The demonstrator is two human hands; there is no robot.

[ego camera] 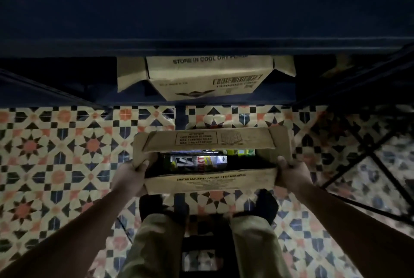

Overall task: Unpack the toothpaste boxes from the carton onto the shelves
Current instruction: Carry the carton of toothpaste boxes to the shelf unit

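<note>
Carton: the brown corrugated cardboard carton (210, 161) with black printed text is gripped at both short ends, above the patterned star-tile floor (56, 154).
Left hand (132, 174): fingers curled round the left end flap, thumb on top of the cardboard.
Right hand (291, 172): fingers wrapped round the right end wall, thumb over the rim.
Toothpaste boxes (197, 162): colourful small boxes lie inside, between the two sets of fingers, under the half-folded far flap; in this dim light their count is unclear.
Risk, flap grip: the left fingers hold a loose flap, so it may bend and let that end drop.
Risk, tilt: uneven lifting could slide boxes out through the open top.
Risk, shelf: the dark blue metal shelf (201, 49) edge lies beyond the fingertips; the far flap could catch on it.
</note>
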